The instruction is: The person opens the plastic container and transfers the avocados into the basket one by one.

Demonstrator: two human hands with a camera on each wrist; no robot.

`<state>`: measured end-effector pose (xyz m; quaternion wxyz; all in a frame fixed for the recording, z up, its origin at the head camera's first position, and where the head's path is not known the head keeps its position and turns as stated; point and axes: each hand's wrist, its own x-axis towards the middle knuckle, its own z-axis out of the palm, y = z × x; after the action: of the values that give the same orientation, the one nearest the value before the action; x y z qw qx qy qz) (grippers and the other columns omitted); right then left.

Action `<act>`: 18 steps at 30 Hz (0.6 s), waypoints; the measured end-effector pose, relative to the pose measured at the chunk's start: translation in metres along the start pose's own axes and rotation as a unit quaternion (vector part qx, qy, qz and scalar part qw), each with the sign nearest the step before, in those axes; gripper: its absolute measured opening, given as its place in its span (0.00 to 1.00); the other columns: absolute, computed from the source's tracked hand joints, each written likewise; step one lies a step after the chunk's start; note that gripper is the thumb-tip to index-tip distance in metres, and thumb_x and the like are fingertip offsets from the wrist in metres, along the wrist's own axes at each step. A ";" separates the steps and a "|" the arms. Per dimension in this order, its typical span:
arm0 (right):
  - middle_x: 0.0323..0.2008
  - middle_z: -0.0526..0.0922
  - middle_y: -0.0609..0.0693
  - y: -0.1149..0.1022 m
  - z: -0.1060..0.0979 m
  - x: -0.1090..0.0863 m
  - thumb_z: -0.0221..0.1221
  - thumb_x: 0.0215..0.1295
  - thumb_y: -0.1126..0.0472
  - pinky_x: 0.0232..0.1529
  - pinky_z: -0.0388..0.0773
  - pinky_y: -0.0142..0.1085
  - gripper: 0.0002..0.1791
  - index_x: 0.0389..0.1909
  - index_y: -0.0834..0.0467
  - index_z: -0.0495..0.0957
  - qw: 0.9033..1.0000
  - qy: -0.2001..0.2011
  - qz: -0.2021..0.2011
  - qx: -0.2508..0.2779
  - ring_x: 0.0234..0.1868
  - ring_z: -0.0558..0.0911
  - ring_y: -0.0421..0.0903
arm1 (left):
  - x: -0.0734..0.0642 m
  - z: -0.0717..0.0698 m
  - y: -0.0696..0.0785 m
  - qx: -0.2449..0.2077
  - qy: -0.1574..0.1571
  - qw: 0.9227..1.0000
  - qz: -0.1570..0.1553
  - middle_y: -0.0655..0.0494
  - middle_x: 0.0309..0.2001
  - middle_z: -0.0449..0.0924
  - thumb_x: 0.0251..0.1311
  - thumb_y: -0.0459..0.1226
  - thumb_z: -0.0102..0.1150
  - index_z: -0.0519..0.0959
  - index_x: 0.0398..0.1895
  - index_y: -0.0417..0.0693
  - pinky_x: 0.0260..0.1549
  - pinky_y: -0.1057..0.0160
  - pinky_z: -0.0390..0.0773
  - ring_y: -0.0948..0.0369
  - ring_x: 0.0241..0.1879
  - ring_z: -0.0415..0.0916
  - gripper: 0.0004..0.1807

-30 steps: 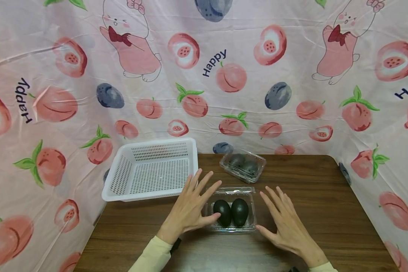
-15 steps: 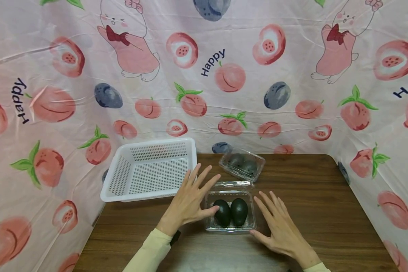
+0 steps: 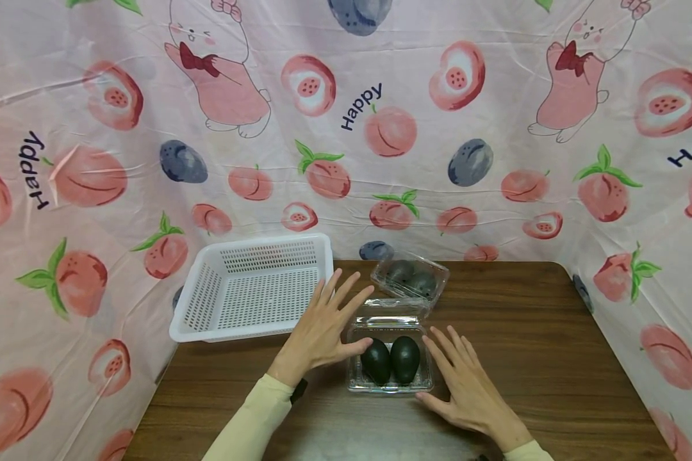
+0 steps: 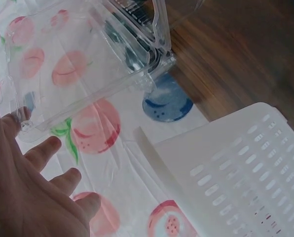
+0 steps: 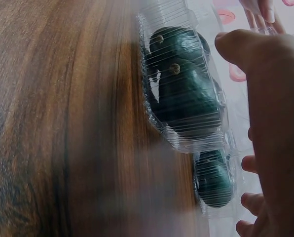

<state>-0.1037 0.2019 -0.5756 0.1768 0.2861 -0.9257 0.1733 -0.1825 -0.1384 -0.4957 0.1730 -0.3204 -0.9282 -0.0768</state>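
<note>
Two dark green avocados [image 3: 405,360] sit side by side in a clear plastic clamshell box [image 3: 389,388] on the table. Its transparent lid [image 3: 393,310] stands open at the back. My left hand [image 3: 316,330] is spread at the box's left; in the left wrist view its fingertips lie close to a corner of the lid, and contact cannot be made out. My right hand [image 3: 467,387] hovers at the box's right with fingers extended. In the right wrist view its thumb [image 5: 233,47] is near the box's upper edge. Neither hand grips anything.
A white perforated basket [image 3: 254,334] stands at the back left, just beyond my left hand. Behind the lid lies another clear clamshell box [image 3: 413,282] with two dark avocados. Printed cloth [image 3: 392,186] hangs around the wooden table [image 3: 530,326].
The lid now reaches farther back behind the box. My right hand has shifted left, nearer the box, and my left hand has moved slightly away from me. The avocados stay put.
</note>
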 end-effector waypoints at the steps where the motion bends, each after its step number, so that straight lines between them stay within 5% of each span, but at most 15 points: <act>1: 0.84 0.72 0.63 0.000 0.001 0.000 0.73 0.64 0.28 0.90 0.19 0.32 0.59 0.86 0.59 0.68 1.000 -0.001 0.001 0.000 0.81 0.70 0.75 | 0.001 0.000 -0.001 0.000 -0.001 1.000 0.000 0.48 0.92 0.57 0.65 0.72 0.66 0.60 0.92 0.65 0.87 0.28 0.58 0.37 0.93 0.50 0.56; 18: 0.83 0.73 0.63 -0.001 0.012 0.001 0.73 0.64 0.29 0.91 0.21 0.34 0.58 0.85 0.59 0.70 1.000 -0.001 -0.010 -0.001 0.82 0.70 0.74 | 0.015 -0.003 -0.009 -0.018 -0.017 1.000 0.011 0.52 0.88 0.66 0.70 0.69 0.65 0.58 0.93 0.59 0.90 0.32 0.55 0.42 0.92 0.54 0.55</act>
<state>-0.1063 0.1957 -0.5855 0.1783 0.2953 -0.9230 0.1703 -0.1985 -0.1381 -0.4881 0.1517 -0.3353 -0.9258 -0.0860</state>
